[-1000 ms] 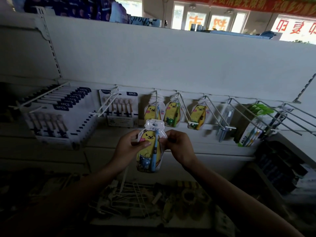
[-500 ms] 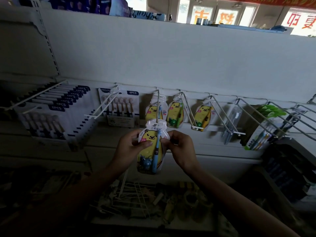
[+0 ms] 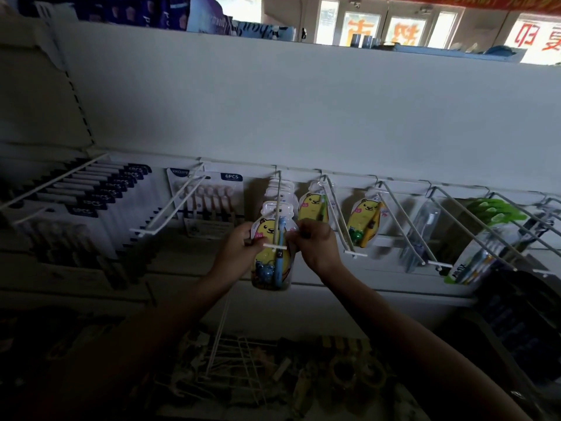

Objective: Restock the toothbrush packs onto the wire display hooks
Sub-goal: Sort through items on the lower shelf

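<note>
Head view is showing you gripping a glossy, bottle-shaped toothbrush pack (image 3: 271, 253) with a yellow cartoon bear printed on it and a blue brush sealed inside. Your left hand (image 3: 239, 247) is pinching its left edge, thumb lying across the front; your right hand (image 3: 314, 244) is curling its fingers (image 3: 296, 235) round the right edge. The pack is sitting at the front of a thin white wire hook (image 3: 277, 214), whose rod is running down across the pack's clear top and whose short crossbar tip is lying over the bear's belly. Whether the hang-hole is already threaded on the rod, you cannot tell from here.

Behind it, more packs of the same kind (image 3: 280, 189) are hanging on that hook against the matte pale back panel (image 3: 273, 110). Just to the right, a second bear pack (image 3: 312, 205) is partly hidden by your right hand, and a third (image 3: 364, 220) is hanging on the next hook. Farther right, a clear-cased brush (image 3: 423, 226) and a green-topped pack (image 3: 476, 256) are hanging among slanting wire arms. To the left, flat white cards marked 6PCS (image 3: 212, 196) are hanging behind a double wire hook (image 3: 170, 211), and a deep row of similar cards (image 3: 91, 202) is filling the far left hook. Below your forearms, loose white wire hooks (image 3: 236, 360) are lying in dim clutter.
</note>
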